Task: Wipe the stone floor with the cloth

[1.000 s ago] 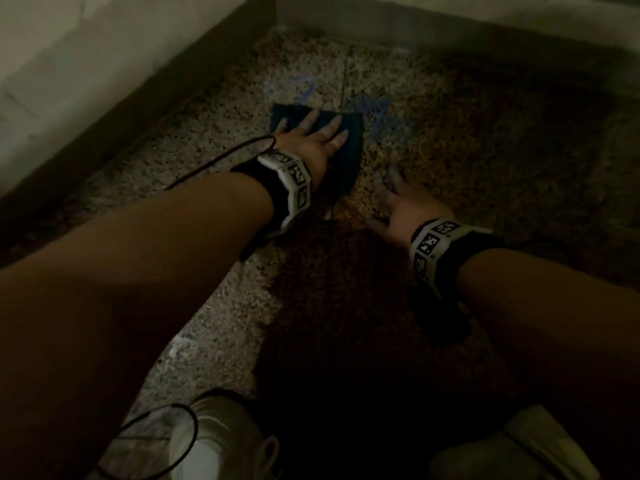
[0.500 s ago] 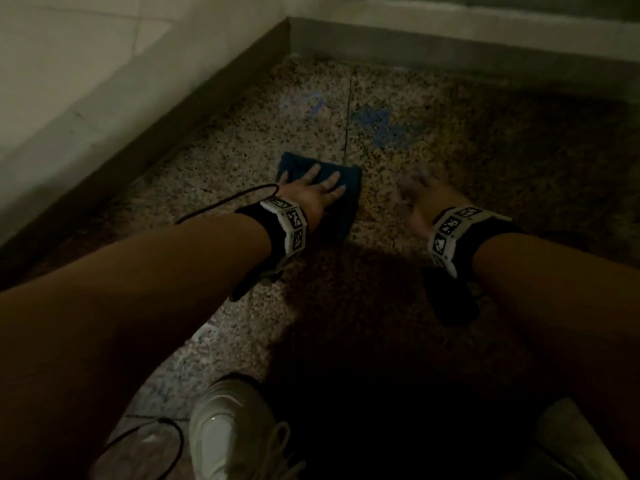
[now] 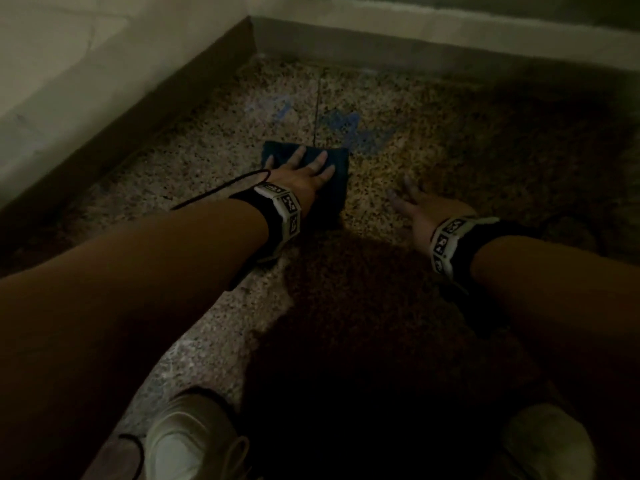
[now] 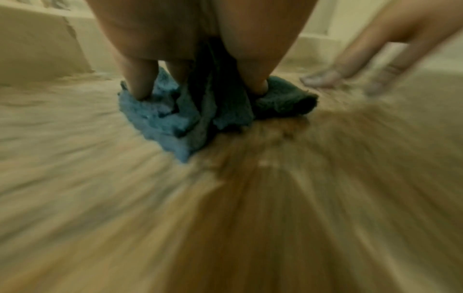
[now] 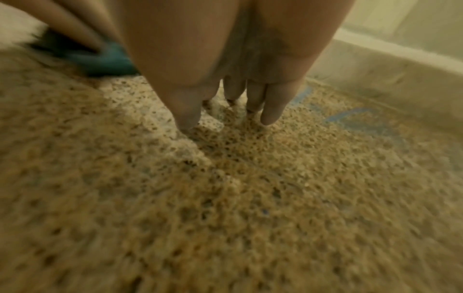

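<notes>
While the left hand presses flat, fingers spread, on the rumpled teal cloth, the right hand rests splayed on speckled stone floor beside it.

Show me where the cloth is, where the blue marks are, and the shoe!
cloth (image 3: 341, 161): head view, on its bare right part beside the fingers.
blue marks (image 3: 349, 128): head view, on the big smudge beyond the cloth.
shoe (image 3: 187, 441): head view, on the toe of the left one.

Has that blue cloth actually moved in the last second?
Yes. The cloth slid toward the person: it lay beside the blue marks on the floor, and now sits just nearer than them, under the left hand.
</notes>
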{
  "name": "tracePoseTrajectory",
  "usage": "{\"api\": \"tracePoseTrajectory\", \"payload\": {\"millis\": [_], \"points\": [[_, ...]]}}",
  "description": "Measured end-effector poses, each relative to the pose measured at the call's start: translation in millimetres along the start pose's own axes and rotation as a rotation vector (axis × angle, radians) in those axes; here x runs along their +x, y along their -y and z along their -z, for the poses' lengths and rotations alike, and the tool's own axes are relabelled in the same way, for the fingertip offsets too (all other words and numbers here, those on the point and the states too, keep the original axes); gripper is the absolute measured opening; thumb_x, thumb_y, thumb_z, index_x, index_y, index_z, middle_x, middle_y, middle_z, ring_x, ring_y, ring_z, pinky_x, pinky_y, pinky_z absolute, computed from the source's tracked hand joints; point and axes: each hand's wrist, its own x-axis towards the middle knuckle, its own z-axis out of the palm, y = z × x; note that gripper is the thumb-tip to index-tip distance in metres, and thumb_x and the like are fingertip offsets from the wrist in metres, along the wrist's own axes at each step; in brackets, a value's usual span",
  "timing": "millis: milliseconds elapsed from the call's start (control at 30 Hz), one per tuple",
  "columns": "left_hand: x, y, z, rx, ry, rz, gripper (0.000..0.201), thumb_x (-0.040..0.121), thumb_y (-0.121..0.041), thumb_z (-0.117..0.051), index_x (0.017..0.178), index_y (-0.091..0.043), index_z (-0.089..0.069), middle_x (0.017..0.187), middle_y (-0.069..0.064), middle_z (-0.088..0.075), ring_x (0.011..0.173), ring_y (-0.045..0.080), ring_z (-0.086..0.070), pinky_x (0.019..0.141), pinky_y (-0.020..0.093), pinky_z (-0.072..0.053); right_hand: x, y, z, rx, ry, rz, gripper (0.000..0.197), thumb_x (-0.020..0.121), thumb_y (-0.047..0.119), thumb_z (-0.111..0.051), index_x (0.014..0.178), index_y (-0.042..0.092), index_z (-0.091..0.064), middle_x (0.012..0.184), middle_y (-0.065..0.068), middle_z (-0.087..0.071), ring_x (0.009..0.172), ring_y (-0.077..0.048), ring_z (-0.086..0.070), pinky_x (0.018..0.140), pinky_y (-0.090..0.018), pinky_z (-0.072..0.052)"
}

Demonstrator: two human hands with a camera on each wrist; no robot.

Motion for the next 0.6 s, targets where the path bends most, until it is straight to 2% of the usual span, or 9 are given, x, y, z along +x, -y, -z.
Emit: {"api": "tracePoseTrajectory", "payload": {"millis": [100,233,333,467,600], "points": [[16.0,-18.6,18.7,-0.036,-0.018,0.001,0.065,0.103,-0.024,-0.037,0.150,-0.037,0.004,0.156,-0.014,0.019,0.145,0.022,0.017,0.113,0.058,0.002,8.7,-3.4,-0.4,-0.003,0.025,0.030,0.082,0.099,0.029,-0.049,0.147,0.041,0.016,0.155,0.003,0.028,0.147,-0.029,0.005,0.111,-0.045,-0.032],[23.1,-36.3,32.1,-0.080,-0.019,0.014,0.060,0.104,-0.027,-0.033,0.151,-0.035,0.003,0.157,-0.013,0.018,0.145,0.023,0.017,0.114,0.060,0.003,15.5,-4.6,0.4,0.066,0.085,0.022,0.083,0.099,0.018,-0.046,0.146,0.041,0.018,0.153,0.005,0.032,0.146,-0.028,0.013,0.115,-0.048,-0.024],[17.5,-38.8,31.2,-0.068,0.011,0.019,0.059,0.104,-0.031,-0.032,0.151,-0.034,0.004,0.157,-0.013,0.017,0.145,0.022,0.017,0.114,0.059,0.000,12.8,-3.6,-1.7,0.076,0.057,0.027,0.085,0.097,0.025,-0.051,0.147,0.040,0.017,0.153,0.004,0.032,0.146,-0.028,0.011,0.116,-0.048,-0.022],[1.2,-40.0,17.4,0.050,0.113,-0.018,0.060,0.104,-0.032,-0.033,0.151,-0.034,0.005,0.156,-0.013,0.018,0.145,0.023,0.015,0.114,0.060,-0.008,1.3,0.3,0.3,0.131,0.023,0.055,0.070,0.101,0.039,-0.040,0.151,0.032,0.008,0.156,-0.001,0.025,0.146,-0.032,0.009,0.117,-0.047,-0.018],[-20.0,-44.6,-12.8,0.076,0.162,-0.033,0.065,0.104,-0.027,-0.038,0.150,-0.036,0.007,0.156,-0.015,0.020,0.145,0.022,0.015,0.114,0.058,-0.009,-5.7,-10.3,-5.0,0.134,-0.060,0.110,0.061,0.104,0.032,-0.036,0.153,0.029,0.000,0.159,-0.001,0.016,0.146,-0.030,0.008,0.116,-0.039,-0.013]]}}
